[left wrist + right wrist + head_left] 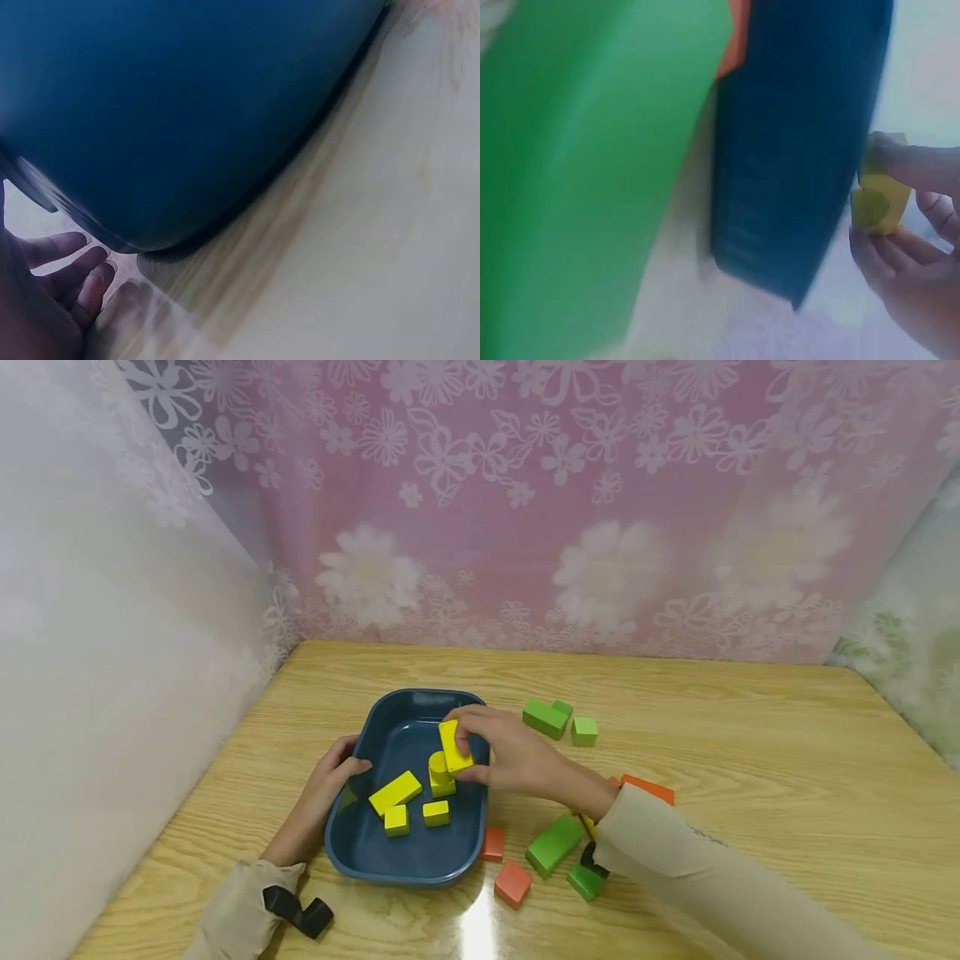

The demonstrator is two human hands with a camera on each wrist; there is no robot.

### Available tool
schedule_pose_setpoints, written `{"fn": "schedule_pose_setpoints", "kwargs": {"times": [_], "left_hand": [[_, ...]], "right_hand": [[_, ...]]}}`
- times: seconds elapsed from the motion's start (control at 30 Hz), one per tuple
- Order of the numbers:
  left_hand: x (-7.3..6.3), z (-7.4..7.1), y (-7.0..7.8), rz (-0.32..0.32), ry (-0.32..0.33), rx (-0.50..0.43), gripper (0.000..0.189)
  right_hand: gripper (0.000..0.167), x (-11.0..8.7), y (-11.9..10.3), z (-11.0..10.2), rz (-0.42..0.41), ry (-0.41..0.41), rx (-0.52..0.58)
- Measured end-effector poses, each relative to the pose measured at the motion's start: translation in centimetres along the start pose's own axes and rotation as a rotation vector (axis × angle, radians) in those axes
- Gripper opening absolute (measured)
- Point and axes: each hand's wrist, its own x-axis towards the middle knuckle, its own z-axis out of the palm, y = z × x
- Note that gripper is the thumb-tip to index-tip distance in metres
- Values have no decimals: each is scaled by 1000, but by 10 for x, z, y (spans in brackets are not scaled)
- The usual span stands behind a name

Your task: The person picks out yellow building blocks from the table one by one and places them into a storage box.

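Observation:
A dark blue plastic tub point(347, 843) stands on the table, tilted in the left wrist view. My left hand point(330, 785) grips its left rim, thumb over the edge and the other fingers along the outer wall point(172, 127). Above the tub's right side, my right hand point(517, 756) pinches a yellow rectangular block point(452, 745) between thumb and fingers. Just below it in the tub, a yellow cylinder point(438, 767) sits on another yellow block point(442, 787). A long yellow block point(396, 793) and two small yellow blocks point(436, 813) lie on the tub floor.
Green blocks point(546, 718) lie behind the right forearm. Nearer me are more green blocks point(555, 845) and red blocks point(513, 883), close to the tub's right side. An orange-red block point(651, 790) shows partly behind the right sleeve. A patterned cloth point(480, 510) hangs behind the table.

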Motion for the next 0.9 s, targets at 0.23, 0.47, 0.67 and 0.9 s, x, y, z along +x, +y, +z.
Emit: {"fn": "schedule_pose_setpoints", "kwargs": {"times": [0.23, 0.47, 0.67, 0.9], "left_hand": [[-1, 1, -3, -15, -9, -14, 48], [2, -2, 0, -19, -14, -25, 49], [1, -3, 0, -23, -15, -22, 49], [2, -3, -3, -22, -12, -18, 47]], "right_hand": [[36, 15, 6, 22, 39, -115, 169], [37, 17, 9, 24, 62, -101, 202], [39, 19, 8, 25, 39, -108, 197], [40, 18, 7, 28, 23, -92, 193]]}}
